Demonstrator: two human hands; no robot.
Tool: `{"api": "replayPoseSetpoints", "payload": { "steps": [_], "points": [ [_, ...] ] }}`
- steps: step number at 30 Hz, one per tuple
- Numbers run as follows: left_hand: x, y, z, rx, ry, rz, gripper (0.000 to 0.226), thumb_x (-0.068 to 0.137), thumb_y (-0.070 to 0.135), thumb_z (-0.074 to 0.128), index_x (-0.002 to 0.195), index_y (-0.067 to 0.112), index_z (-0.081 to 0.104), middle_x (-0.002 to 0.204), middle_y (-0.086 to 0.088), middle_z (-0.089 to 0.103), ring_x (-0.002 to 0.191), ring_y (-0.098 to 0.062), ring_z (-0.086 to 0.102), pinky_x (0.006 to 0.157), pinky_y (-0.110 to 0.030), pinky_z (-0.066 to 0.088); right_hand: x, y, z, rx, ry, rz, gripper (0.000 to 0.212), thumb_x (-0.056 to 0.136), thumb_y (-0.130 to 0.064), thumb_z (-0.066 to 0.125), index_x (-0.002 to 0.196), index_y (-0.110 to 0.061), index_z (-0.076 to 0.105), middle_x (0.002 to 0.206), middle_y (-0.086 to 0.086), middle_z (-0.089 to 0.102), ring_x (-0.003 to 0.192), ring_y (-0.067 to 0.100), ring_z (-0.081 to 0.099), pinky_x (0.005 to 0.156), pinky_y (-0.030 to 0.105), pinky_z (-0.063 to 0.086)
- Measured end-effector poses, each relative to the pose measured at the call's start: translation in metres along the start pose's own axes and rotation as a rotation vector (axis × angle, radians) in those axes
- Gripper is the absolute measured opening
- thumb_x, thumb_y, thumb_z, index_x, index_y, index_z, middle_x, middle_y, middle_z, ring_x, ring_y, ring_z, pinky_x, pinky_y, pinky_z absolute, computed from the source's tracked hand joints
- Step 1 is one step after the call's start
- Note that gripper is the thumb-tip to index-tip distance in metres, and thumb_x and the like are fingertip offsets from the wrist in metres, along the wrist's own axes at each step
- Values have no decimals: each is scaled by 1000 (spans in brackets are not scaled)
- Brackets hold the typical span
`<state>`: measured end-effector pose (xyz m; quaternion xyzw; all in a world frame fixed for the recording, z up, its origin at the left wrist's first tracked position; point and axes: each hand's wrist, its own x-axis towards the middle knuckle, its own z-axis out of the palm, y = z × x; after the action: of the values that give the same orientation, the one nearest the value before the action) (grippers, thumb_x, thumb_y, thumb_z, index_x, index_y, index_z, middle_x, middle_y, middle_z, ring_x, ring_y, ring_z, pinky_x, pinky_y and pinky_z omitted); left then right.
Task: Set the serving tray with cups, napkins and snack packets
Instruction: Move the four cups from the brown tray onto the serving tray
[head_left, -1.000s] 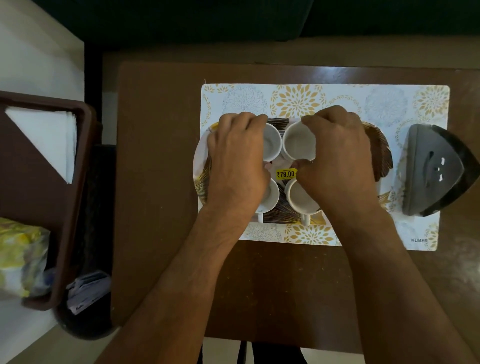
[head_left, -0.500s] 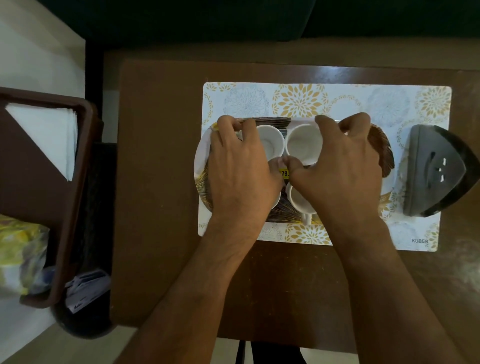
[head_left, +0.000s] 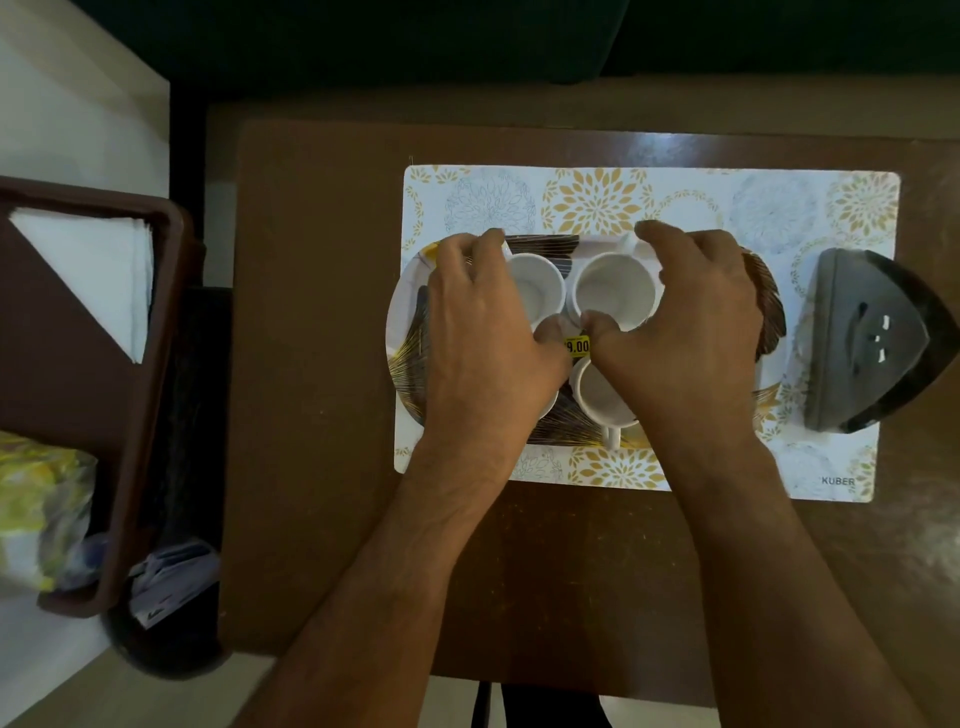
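Observation:
An oval serving tray (head_left: 402, 332) with a dark feather print lies on a floral placemat (head_left: 597, 197). White cups stand on it close together. My left hand (head_left: 483, 338) curls around the far-left cup (head_left: 540, 291), fingers on its far side and thumb at the centre. My right hand (head_left: 691, 332) wraps the far-right cup (head_left: 613, 291) the same way. The two thumbs almost meet above a yellow price sticker (head_left: 576, 345). The near-right cup (head_left: 597, 400) shows below my right thumb. The near-left cup is almost hidden under my left palm.
A dark wedge-shaped object (head_left: 872, 343) rests on the placemat's right end, close to the tray. Left of the brown table (head_left: 311, 364) a brown bin (head_left: 156, 364) holds folded white napkins (head_left: 93, 275) and yellow snack packets (head_left: 36, 509). A dark basket sits below it.
My thumbs have drawn in to the centre of the tray beside the price sticker. Both hands have opened a little around the two far cups, uncovering more of them.

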<state>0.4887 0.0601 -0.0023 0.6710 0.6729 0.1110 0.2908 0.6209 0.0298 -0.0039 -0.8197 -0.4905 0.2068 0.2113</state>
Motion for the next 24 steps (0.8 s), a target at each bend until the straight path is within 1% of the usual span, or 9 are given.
{"api": "replayPoseSetpoints", "payload": {
  "steps": [3,5,7,11,13,15,18,20,24],
  "points": [
    [-2,-1,8,23,24,-50,77,81,36,86,143,10,49,139,-7,52,129,-23,53,94,-26,41,0,2,6,-59,-10,15,74,77,-37,84,141,-7,59,132,17,62,122,37,60,94,41,46],
    [-2,0,12,39,19,-61,73,83,37,84,140,8,50,136,-8,54,126,-24,53,92,-26,39,0,4,10,-70,-9,16,69,78,-36,82,136,-5,62,129,18,64,119,38,61,88,36,43],
    [-2,0,14,52,12,-58,70,84,32,83,140,7,50,137,-8,54,126,-25,53,92,-23,35,-1,4,12,-51,4,1,66,77,-33,78,134,-3,64,128,19,65,117,38,62,84,30,37],
    [2,-2,12,37,-7,-44,69,82,24,83,142,9,52,137,-7,55,128,-25,54,94,-23,36,-1,2,11,-7,-8,-41,78,68,-34,64,139,-2,63,129,19,67,117,36,64,94,34,46],
    [2,-3,11,17,-8,-39,69,81,22,83,142,9,53,136,-7,57,127,-25,54,95,-25,39,-1,2,11,-4,-16,-48,79,68,-32,67,141,-2,62,129,19,67,118,36,64,96,35,47],
    [2,-3,10,4,-6,-33,69,80,20,83,142,9,54,135,-8,57,126,-26,55,96,-29,42,0,2,12,-4,-23,-36,77,71,-26,75,142,-2,61,130,19,66,118,36,63,96,36,47],
    [3,-3,10,-13,-17,-33,71,80,19,84,144,9,54,137,-9,57,127,-27,55,92,-24,34,-1,1,13,-9,-19,-27,76,72,-23,78,143,-2,60,130,19,65,118,36,62,96,38,48],
    [3,-4,9,-26,-22,-32,72,79,18,84,144,9,54,137,-8,57,127,-27,55,92,-23,33,-2,1,14,-14,-23,-14,76,73,-24,78,144,-2,59,132,18,64,120,35,62,98,38,48],
    [3,-5,9,-19,-35,-20,73,78,17,85,144,10,54,137,-8,56,128,-25,54,91,-20,30,-2,1,14,-13,-10,-14,76,72,-28,73,143,-2,60,130,19,65,119,35,62,94,32,44]
  ]
}}
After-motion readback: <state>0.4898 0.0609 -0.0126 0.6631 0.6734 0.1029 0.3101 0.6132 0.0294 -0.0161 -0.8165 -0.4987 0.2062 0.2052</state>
